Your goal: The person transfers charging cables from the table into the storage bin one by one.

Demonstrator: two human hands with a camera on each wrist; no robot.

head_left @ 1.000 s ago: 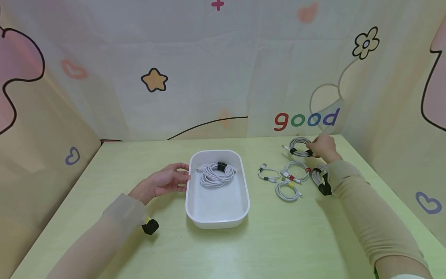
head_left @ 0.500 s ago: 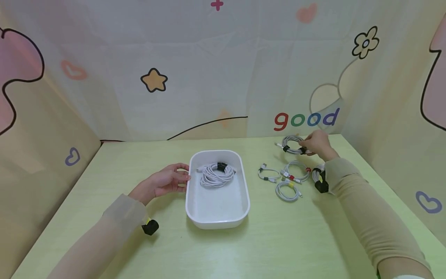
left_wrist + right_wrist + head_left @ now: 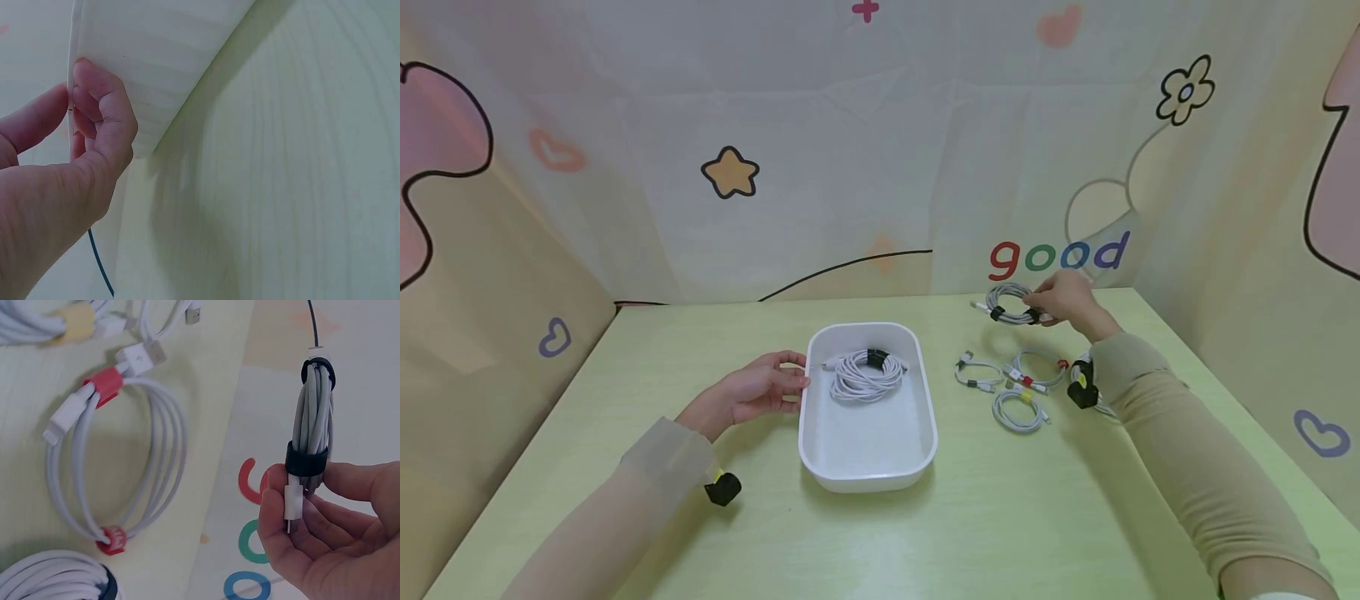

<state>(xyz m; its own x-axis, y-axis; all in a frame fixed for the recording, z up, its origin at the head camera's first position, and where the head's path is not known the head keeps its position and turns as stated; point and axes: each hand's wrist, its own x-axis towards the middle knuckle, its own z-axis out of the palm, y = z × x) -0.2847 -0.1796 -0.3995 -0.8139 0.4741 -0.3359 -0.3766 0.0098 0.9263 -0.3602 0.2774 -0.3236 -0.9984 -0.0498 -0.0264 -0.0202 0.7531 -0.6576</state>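
Observation:
My right hand (image 3: 1070, 302) pinches a coiled grey-white cable (image 3: 1009, 302) bound with two black straps, held up over the back right of the table. In the right wrist view that cable (image 3: 314, 412) is seen edge-on, its white plug beside my fingers. My left hand (image 3: 752, 390) pinches the left rim of a white rectangular bin (image 3: 867, 454). The left wrist view shows my thumb and fingertips (image 3: 94, 75) on either side of the bin's edge (image 3: 156, 44). Inside the bin lies a white coiled cable (image 3: 867, 377) with a black strap.
Right of the bin lie a red-strapped cable (image 3: 1036, 367), a yellow-strapped cable (image 3: 1017, 412) and a small cable loop (image 3: 977, 375). Another thick coil (image 3: 1077, 372) sits partly hidden behind the right wrist's black camera (image 3: 1082, 393). A printed curtain (image 3: 820, 183) encloses the table (image 3: 760, 533).
My right hand has carried the black-strapped cable leftward and a little upward, away from the back right corner. The left hand and the bin have stayed put.

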